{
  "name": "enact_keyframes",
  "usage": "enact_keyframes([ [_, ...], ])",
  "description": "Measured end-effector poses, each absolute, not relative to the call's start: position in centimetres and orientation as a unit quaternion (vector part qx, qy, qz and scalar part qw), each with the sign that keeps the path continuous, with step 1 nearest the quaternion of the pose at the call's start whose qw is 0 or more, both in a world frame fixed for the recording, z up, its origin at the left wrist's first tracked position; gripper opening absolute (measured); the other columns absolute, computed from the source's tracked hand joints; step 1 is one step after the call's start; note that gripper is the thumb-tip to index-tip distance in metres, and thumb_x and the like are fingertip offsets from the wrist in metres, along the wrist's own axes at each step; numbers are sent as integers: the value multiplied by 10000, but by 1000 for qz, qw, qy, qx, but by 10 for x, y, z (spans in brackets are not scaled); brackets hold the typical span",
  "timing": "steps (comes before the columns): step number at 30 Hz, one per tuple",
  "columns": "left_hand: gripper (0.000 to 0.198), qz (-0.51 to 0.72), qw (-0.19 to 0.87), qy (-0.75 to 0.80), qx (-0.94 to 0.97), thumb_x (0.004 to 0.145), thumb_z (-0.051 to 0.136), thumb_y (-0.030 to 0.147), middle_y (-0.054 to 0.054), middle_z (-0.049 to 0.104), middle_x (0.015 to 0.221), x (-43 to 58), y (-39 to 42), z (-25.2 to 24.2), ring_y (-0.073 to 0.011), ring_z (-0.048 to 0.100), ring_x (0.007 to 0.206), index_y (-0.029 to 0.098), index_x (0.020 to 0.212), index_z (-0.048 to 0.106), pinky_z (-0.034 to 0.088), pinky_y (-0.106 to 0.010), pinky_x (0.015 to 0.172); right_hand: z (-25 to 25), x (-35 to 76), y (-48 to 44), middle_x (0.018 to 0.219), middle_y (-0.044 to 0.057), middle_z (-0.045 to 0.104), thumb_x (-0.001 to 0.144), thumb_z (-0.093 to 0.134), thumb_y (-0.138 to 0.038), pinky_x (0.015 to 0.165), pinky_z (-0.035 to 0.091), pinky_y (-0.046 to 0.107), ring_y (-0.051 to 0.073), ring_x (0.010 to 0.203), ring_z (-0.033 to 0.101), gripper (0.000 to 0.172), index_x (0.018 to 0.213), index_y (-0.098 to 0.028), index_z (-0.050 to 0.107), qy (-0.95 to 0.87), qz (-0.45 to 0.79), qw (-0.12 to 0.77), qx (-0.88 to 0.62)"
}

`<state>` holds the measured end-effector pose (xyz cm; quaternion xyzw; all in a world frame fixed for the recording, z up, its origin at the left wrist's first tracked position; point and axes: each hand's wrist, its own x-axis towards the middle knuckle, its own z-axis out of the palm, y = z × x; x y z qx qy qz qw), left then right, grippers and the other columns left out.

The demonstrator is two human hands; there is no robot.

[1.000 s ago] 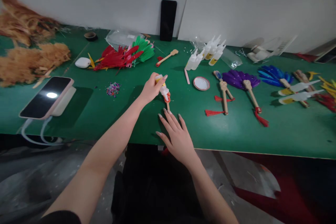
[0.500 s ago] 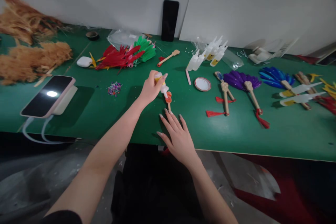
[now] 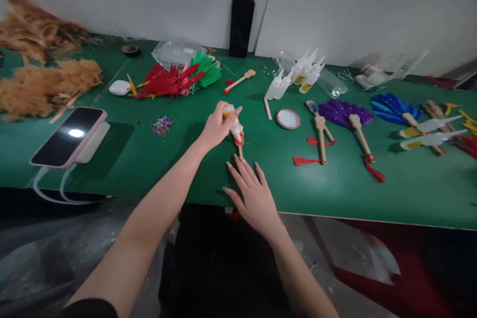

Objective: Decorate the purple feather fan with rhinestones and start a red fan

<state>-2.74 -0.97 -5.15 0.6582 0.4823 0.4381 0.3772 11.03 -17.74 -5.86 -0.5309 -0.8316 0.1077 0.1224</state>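
Note:
My left hand (image 3: pixel 218 124) is closed round a small white glue bottle (image 3: pixel 230 113) with a yellow label, tilted nozzle-down. Its tip is over a little wooden stick (image 3: pixel 240 150) whose rounded head is covered in orange; whether it touches cannot be told. Fingers spread, my right hand (image 3: pixel 253 189) lies flat on the table, its fingertips at the lower end of that stick. Just beyond lies another wooden stick (image 3: pixel 240 82) with a red tassel. A white, red-rimmed lid (image 3: pixel 288 119) rests to the right.
Several glue bottles (image 3: pixel 305 77) stand at the back by a black phone (image 3: pixel 241 27). Feather fans (image 3: pixel 345 114) lie right; red feathers (image 3: pixel 167 82), confetti (image 3: pixel 162 126) and a lit phone on a stand (image 3: pixel 70 136) are left. The green table (image 3: pixel 335 198) ends near my body.
The bottle in my left hand has shifted slightly right and down, so its nozzle covers more of the orange head. My right hand has stayed in place.

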Motion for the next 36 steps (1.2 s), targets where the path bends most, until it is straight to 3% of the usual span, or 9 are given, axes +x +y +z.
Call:
enact_keyframes([
  [3, 293, 469, 356, 488, 644, 881, 526, 474, 36, 535, 650, -27, -9, -53, -78, 485, 484, 215, 892, 389, 386, -214, 491, -59, 110, -177, 1567, 41, 217, 982, 311, -430, 1177, 198, 471, 196, 1445, 215, 544, 1472, -194, 296, -831, 109, 122, -531],
  [7, 323, 430, 408, 475, 650, 871, 531, 512, 50, 520, 590, -27, -8, -53, -75, 469, 427, 218, 878, 398, 366, -211, 440, -59, 110, -177, 1566, 45, 218, 983, 302, -430, 1179, 196, 474, 194, 1446, 212, 544, 1470, -187, 301, -832, 108, 123, -530],
  [12, 328, 514, 372, 491, 597, 891, 498, 524, 40, 535, 606, -31, -3, -55, -67, 449, 431, 221, 872, 375, 366, -203, 440, -59, 110, -177, 1564, 47, 227, 980, 318, -426, 1179, 199, 470, 198, 1443, 221, 545, 1472, -193, 297, -832, 110, 129, -528],
  [17, 260, 460, 376, 529, 606, 891, 555, 418, 55, 499, 588, -30, -5, -54, -58, 442, 419, 212, 851, 403, 348, -196, 430, -60, 110, -177, 1563, 51, 231, 979, 319, -428, 1176, 202, 476, 200, 1442, 226, 543, 1472, -200, 296, -832, 109, 131, -528],
  [20, 262, 449, 417, 512, 602, 897, 537, 437, 58, 501, 577, -29, -5, -54, -61, 439, 400, 214, 851, 407, 344, -198, 413, -60, 110, -177, 1563, 51, 235, 977, 326, -430, 1177, 202, 476, 202, 1442, 224, 547, 1472, -199, 299, -832, 106, 131, -528],
  [25, 310, 505, 390, 517, 571, 899, 505, 496, 52, 515, 581, -32, -1, -56, -59, 434, 406, 218, 841, 382, 345, -198, 419, -60, 110, -177, 1564, 46, 228, 980, 318, -426, 1179, 198, 473, 198, 1442, 223, 544, 1471, -194, 299, -833, 107, 126, -528],
  [31, 267, 442, 432, 513, 596, 892, 544, 435, 61, 502, 566, -26, -6, -54, -60, 437, 395, 214, 834, 406, 338, -194, 407, -59, 110, -177, 1564, 49, 226, 980, 318, -429, 1177, 207, 478, 198, 1442, 224, 544, 1470, -194, 301, -833, 107, 127, -528],
  [36, 265, 516, 401, 509, 560, 903, 516, 445, 61, 497, 570, -29, -1, -57, -63, 438, 403, 220, 846, 390, 346, -195, 408, -59, 110, -177, 1562, 44, 233, 980, 319, -426, 1177, 207, 478, 197, 1443, 222, 544, 1475, -202, 290, -832, 106, 132, -528],
])
